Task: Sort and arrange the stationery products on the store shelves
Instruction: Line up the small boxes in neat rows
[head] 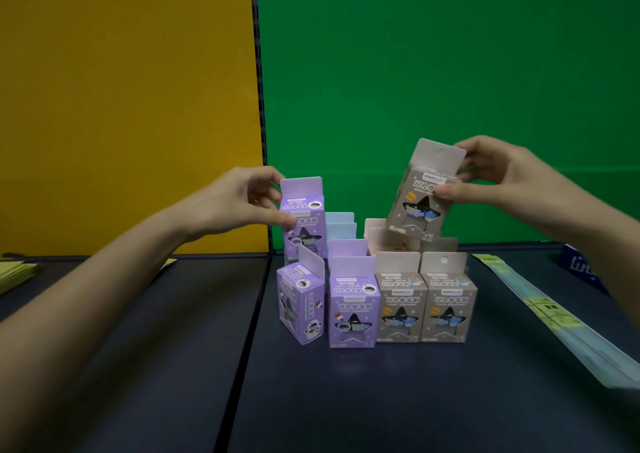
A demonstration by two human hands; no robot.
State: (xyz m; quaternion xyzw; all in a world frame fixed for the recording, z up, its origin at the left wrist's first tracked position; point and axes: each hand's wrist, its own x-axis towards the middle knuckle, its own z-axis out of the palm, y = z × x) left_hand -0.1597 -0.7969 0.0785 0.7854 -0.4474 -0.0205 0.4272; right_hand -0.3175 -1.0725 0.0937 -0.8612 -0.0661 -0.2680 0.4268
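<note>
Dark shelf [346, 400]: clustered small boxes [351, 309], long packets [540, 309], yellow pads [15, 272].

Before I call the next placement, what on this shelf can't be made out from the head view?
- Blue boxes and pink boxes in the back rows: only their top flaps show, front boxes hide the rest.
- Dark blue item at far right: cut off by the right arm and the frame edge.
- Yellow sheets at left: cut by the frame edge.
- Small print on the boxes: too small to read.

"双孔卷笔刨" on purple box [352, 309], same on grey box [401, 303], "lin" on blue card [581, 269]
</note>
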